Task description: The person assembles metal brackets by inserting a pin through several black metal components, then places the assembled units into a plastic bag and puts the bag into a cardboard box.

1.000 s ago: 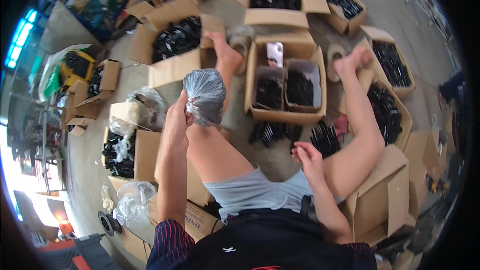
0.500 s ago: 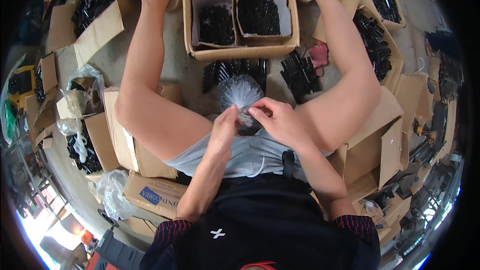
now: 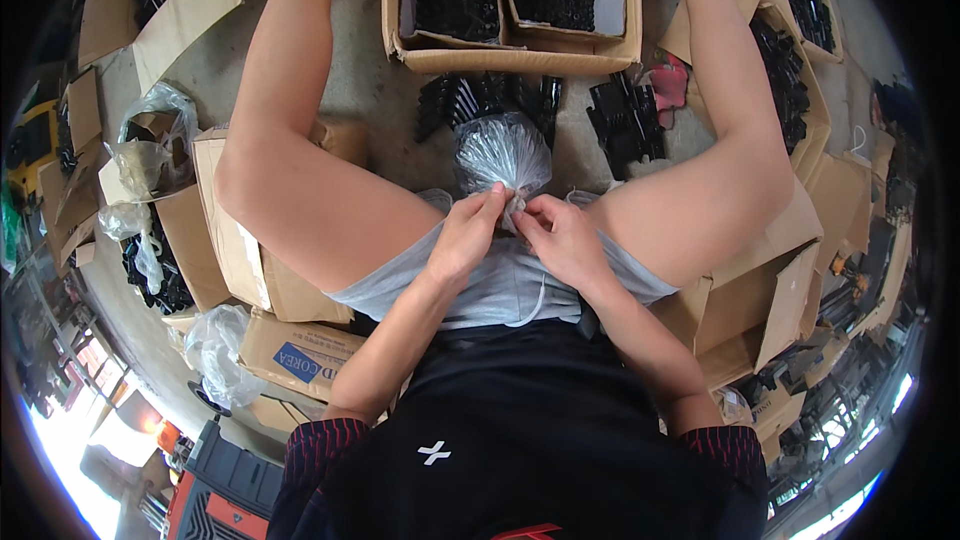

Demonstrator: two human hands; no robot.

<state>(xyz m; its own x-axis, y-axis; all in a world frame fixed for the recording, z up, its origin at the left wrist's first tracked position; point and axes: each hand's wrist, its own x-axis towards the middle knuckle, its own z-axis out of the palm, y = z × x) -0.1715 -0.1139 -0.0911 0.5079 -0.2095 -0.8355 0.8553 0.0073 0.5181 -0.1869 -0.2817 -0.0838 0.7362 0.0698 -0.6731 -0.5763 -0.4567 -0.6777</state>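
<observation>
Between my thighs a clear plastic bag [image 3: 503,153] bulges forward, its neck gathered and twisted. My left hand [image 3: 470,235] pinches that neck from the left, thumb and fingers pressed together. On the other side my right hand [image 3: 562,240] is closed on the neck too, its fingertips close to the left ones. What the bag contains is hard to make out through the creased plastic. Just beyond it, black plastic parts [image 3: 480,100] lie on the floor, some touching or partly behind the bag.
Ahead stands a cardboard box [image 3: 510,60] with two inner compartments of small black parts. A black bundle [image 3: 625,125] and a red cloth [image 3: 668,85] lie to its near right. Open cartons [image 3: 755,315] flank both legs. A toolbox [image 3: 225,485] sits at the lower left.
The view has shifted, so the far box sits higher in it. Both hands stay at the bag's neck, the right fingers now closer to the left, and the neck looks more tightly bunched.
</observation>
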